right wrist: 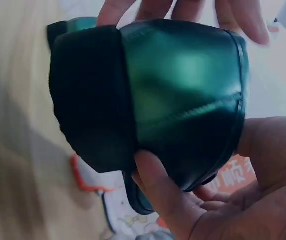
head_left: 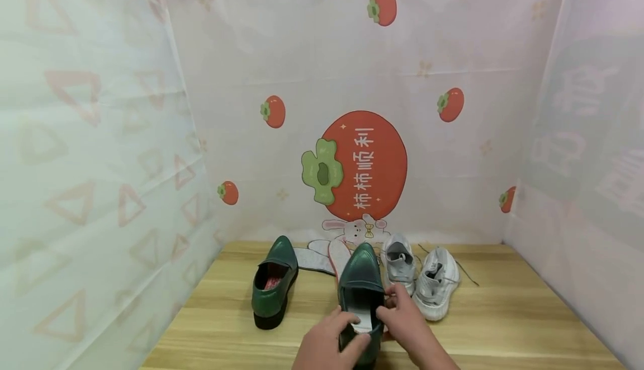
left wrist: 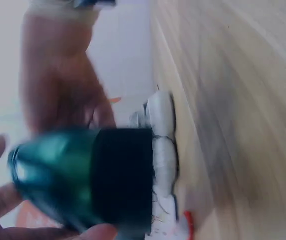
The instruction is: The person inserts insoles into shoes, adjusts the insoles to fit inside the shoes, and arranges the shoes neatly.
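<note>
A dark green pointed loafer [head_left: 363, 269] is held above the wooden table, its toe pointing away from me and its black heel [left wrist: 122, 180] towards me. My left hand [head_left: 327, 341] grips its left side near the heel, with the thumb by the opening. On the other side my right hand [head_left: 406, 321] holds the loafer, its fingers along the side and rim. A pale insole [head_left: 360, 309] shows inside the opening. The matching green loafer [head_left: 274, 286] stands on the table to the left, with a red patterned lining inside.
Behind the held loafer lie grey insoles [head_left: 313, 260] and a red-edged insole [head_left: 339, 255], partly hidden. Two pale grey sneakers [head_left: 399, 261] with loose laces stand at the right. Printed cloth walls [head_left: 241, 152] enclose the wooden table [head_left: 216, 319] at the back and both sides.
</note>
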Tool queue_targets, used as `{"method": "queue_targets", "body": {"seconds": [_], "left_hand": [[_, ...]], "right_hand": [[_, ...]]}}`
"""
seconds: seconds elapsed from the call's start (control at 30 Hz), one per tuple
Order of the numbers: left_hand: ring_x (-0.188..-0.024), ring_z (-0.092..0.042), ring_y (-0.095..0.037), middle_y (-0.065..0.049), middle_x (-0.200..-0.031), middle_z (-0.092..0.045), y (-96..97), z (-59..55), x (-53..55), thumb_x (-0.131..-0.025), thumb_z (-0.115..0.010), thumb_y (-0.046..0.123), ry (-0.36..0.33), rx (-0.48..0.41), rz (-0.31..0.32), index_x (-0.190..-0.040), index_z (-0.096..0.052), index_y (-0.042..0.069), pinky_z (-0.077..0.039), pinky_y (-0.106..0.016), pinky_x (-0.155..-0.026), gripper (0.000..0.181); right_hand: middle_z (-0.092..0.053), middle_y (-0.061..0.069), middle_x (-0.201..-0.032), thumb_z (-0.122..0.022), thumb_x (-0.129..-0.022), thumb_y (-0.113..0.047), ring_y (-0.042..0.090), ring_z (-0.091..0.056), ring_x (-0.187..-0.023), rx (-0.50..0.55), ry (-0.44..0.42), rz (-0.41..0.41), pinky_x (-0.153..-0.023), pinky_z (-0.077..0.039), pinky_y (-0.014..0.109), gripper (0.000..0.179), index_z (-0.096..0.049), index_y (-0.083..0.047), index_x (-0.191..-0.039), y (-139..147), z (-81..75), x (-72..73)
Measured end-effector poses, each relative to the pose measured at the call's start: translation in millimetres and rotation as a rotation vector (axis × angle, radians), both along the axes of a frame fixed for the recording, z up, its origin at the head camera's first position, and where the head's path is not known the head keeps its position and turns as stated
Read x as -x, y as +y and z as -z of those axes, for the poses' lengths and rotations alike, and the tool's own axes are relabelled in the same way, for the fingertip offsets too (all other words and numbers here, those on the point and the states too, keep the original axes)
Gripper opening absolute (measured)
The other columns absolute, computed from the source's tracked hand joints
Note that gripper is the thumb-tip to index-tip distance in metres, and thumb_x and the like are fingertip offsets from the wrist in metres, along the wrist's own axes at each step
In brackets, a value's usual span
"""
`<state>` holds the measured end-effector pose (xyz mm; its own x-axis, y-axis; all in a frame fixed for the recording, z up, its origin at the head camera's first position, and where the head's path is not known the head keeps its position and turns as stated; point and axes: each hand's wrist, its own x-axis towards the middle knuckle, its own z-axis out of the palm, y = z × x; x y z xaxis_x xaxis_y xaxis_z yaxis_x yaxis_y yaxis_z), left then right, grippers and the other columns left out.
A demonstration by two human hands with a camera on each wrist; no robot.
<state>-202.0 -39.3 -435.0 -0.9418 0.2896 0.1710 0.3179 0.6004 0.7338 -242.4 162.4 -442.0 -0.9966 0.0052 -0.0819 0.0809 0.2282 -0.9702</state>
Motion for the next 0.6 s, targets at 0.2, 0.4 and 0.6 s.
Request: {"method": "queue_targets", "body": {"seconds": [0.2,0.4,0.6], "left_hand": [[-0.096,-0.069,-0.034,-0.008,-0.123,-0.074,-18.3,16.5,33.1,-0.103,-0.069,0.042,-0.201,-0.127,0.021,-0.127,-0.073,0.023,-0.055,-0.055,-0.079,0.031],[-0.126,-0.064,-0.048,-0.008,-0.127,-0.073,-17.5,28.9,43.6,-0.094,-0.072,0.009,-0.240,-0.076,0.033,-0.120,-0.072,0.018,-0.050,-0.070,-0.099,0.028],[-0.127,-0.063,-0.045,-0.016,-0.132,-0.070,-19.3,28.8,56.0,-0.088,-0.067,0.003,-0.306,-0.043,0.006,-0.122,-0.069,0.015,-0.048,-0.072,-0.100,0.036]], "right_hand": [[-0.062,0.023,-0.119,-0.063,-0.089,-0.006,0.028,-0.067,-0.092,-0.079,-0.023,-0.184,-0.068,-0.055,0.043,0.056,-0.040,0.000,-0.140,20,49.4,4.1],[-0.066,0.010,-0.108,-0.068,-0.088,-0.012,0.023,-0.065,-0.085,-0.164,-0.040,-0.348,-0.072,-0.050,0.035,0.069,-0.039,-0.004,-0.149,28,87.2,18.7],[-0.062,0.012,-0.104,-0.060,-0.091,-0.004,0.024,-0.055,-0.069,-0.177,-0.068,-0.428,-0.064,-0.045,0.037,0.070,-0.036,-0.001,-0.157,11,39.4,3.4]]}}
